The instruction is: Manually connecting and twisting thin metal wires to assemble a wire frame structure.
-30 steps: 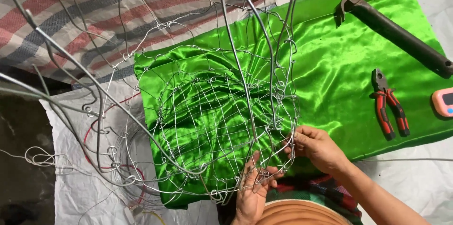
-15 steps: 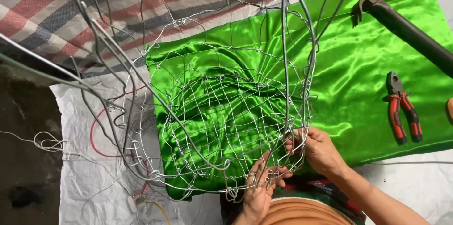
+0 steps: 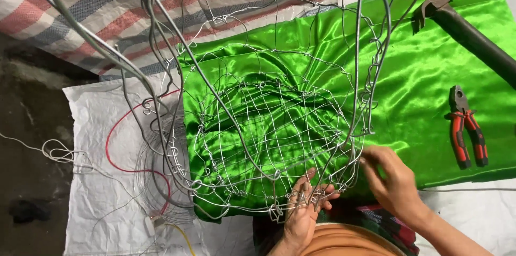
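Fingers of left hand (image 3: 302, 210) pinched on wire frame (image 3: 269, 127) rim, lower centre. Right hand (image 3: 395, 181) fingers closed on same rim, lower right. Frame over green cloth (image 3: 424, 84).

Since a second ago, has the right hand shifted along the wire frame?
Cannot tell: the right hand still grips the wire frame near its lower right rim, over the green cloth.
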